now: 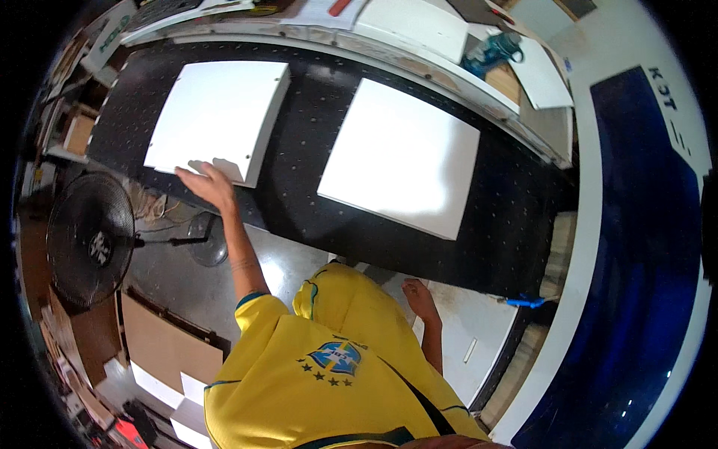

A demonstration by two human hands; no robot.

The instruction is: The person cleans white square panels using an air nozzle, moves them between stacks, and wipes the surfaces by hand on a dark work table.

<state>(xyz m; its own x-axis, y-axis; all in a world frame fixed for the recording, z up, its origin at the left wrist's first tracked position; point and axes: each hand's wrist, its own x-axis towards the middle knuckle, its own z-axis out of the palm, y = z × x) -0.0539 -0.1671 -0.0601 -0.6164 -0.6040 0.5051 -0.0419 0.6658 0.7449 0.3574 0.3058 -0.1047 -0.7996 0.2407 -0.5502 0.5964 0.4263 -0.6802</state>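
Observation:
A white rectangular stack of panels [217, 112], with small dark holes near its corners, lies on the left part of the black dotted table [295, 150]. My left hand [212, 185] reaches to its near edge, fingers apart and resting on or just over the white top. To the right lies a second white panel [400, 157], thinner at the edge, and neither hand touches it. My right hand [422, 299] hangs low by the table's front edge, its fingers curled in with nothing visible in them.
A black fan [91, 239] stands at the left on a round base. Behind the table runs a ledge with white boards [413, 28] and a blue-green bottle [490, 55]. A large white and dark-blue machine [636, 224] borders the right. Brown boards [168, 337] lean at lower left.

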